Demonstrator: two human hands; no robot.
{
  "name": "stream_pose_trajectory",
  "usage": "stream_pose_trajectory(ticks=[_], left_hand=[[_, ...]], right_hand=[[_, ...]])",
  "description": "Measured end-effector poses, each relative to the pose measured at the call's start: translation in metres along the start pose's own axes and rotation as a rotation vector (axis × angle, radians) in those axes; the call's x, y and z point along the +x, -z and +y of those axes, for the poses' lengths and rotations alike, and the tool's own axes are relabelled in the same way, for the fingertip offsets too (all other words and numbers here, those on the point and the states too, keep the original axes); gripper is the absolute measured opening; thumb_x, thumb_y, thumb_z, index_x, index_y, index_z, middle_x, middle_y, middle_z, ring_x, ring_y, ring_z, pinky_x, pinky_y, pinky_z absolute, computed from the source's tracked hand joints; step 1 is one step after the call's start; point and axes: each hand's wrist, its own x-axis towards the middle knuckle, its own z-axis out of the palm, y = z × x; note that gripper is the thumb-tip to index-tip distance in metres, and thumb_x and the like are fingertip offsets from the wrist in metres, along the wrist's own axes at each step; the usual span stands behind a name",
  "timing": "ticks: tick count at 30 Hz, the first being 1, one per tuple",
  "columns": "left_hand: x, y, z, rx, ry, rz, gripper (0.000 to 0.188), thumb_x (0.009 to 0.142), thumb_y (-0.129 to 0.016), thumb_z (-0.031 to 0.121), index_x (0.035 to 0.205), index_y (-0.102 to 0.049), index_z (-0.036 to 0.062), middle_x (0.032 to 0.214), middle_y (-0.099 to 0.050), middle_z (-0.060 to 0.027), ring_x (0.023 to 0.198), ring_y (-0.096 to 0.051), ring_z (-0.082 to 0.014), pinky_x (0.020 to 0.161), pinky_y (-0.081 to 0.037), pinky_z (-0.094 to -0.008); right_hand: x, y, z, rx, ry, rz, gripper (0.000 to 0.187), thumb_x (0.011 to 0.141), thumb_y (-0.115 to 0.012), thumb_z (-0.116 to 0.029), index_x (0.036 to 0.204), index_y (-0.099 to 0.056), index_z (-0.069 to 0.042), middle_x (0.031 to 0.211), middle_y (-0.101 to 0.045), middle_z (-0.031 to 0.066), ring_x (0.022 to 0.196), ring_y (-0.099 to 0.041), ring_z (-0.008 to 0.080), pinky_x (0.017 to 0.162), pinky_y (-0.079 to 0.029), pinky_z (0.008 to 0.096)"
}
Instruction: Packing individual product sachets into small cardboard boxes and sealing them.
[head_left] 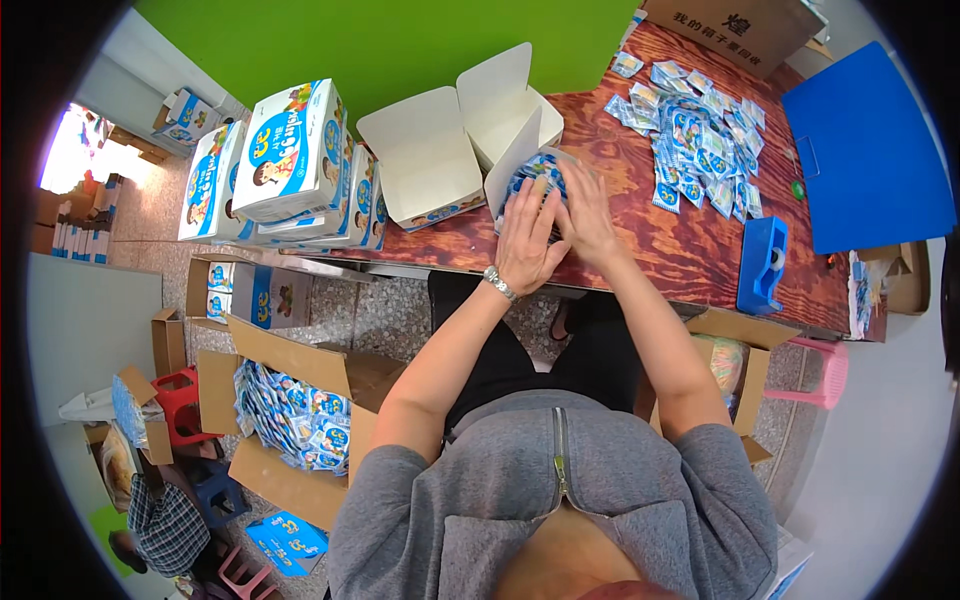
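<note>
Both my hands are at the front edge of the table, over an open white carton filled with small blue-and-white packets (540, 170). Fingers stretched, my left hand (528, 236) lies across the top of the packets, a metal watch on its wrist. My right hand (588, 212) rests against their right side, fingers extended and close together. The carton's raised white flap (508, 168) stands beside the packets on the left. Much of the carton's body is hidden under my hands. Two more white cartons, an open one (422, 160) and another (500, 122), stand just behind.
Closed printed cartons (290, 150) are stacked at the left. Loose packets (705, 140) lie heaped at the right, near a blue tape dispenser (763, 265) and a blue panel (865, 150). On the floor, a cardboard box (262, 345) holds many packets; a person (172, 530) is at lower left.
</note>
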Motion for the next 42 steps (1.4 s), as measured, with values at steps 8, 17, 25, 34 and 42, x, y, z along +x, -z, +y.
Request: stream_pose_trajectory(ticks=[8, 17, 25, 34, 42], left_hand=[[0.019, -0.009, 0.005, 0.390, 0.028, -0.256, 0.082, 0.089, -0.054, 0.055, 0.155, -0.029, 0.0144, 0.162, -0.022, -0.0123, 0.151, -0.014, -0.0349, 0.113, -0.007, -0.0689], [0.037, -0.018, 0.004, 0.463, 0.037, -0.375, 0.065, 0.090, -0.057, 0.053, 0.141, -0.051, 0.0134, 0.147, -0.047, -0.0119, 0.144, -0.033, -0.0326, 0.114, -0.017, -0.0649], [0.035, -0.022, 0.014, 0.326, -0.370, -0.556, 0.076, 0.088, -0.055, 0.060, 0.141, -0.049, 0.0055, 0.147, -0.046, -0.0151, 0.143, -0.034, -0.0323, 0.115, -0.020, -0.0593], [0.045, -0.026, 0.026, 0.287, -0.398, -0.679, 0.098, 0.083, -0.054, 0.072, 0.149, -0.035, 0.0025, 0.152, -0.039, -0.0172, 0.144, -0.031, -0.0352, 0.117, -0.017, -0.0586], [0.061, -0.013, 0.009, 0.190, -0.716, -0.967, 0.100, 0.072, -0.070, 0.063, 0.153, -0.031, 0.0208, 0.159, -0.030, -0.0108, 0.146, -0.027, -0.0342, 0.118, -0.021, -0.0562]], right_hand=[[-0.008, 0.012, 0.030, 0.003, 0.038, -0.047, 0.065, 0.091, -0.059, -0.027, 0.150, -0.037, -0.011, 0.152, -0.037, 0.0176, 0.142, -0.034, 0.0357, 0.114, -0.029, 0.0523], [0.013, 0.021, 0.071, -0.043, -0.145, -0.104, 0.057, 0.088, -0.059, -0.007, 0.143, -0.046, -0.009, 0.133, -0.056, 0.0241, 0.100, -0.066, 0.0416, 0.082, -0.054, 0.0488], [-0.098, 0.048, 0.037, -0.173, -0.246, -0.061, 0.064, 0.090, -0.054, -0.005, 0.151, -0.034, -0.009, 0.152, -0.036, 0.0227, 0.120, -0.056, 0.0405, 0.091, -0.052, 0.0457], [-0.117, 0.030, 0.037, -0.051, -0.209, 0.024, 0.058, 0.099, -0.053, -0.020, 0.150, -0.033, 0.000, 0.160, -0.019, 0.0232, 0.142, -0.033, 0.0399, 0.112, -0.036, 0.0417], [-0.150, 0.057, 0.020, 0.977, -0.688, 0.096, 0.042, 0.107, -0.038, -0.031, 0.126, -0.055, 0.002, 0.129, -0.059, 0.0155, 0.121, -0.057, 0.0258, 0.105, -0.045, 0.0380]])
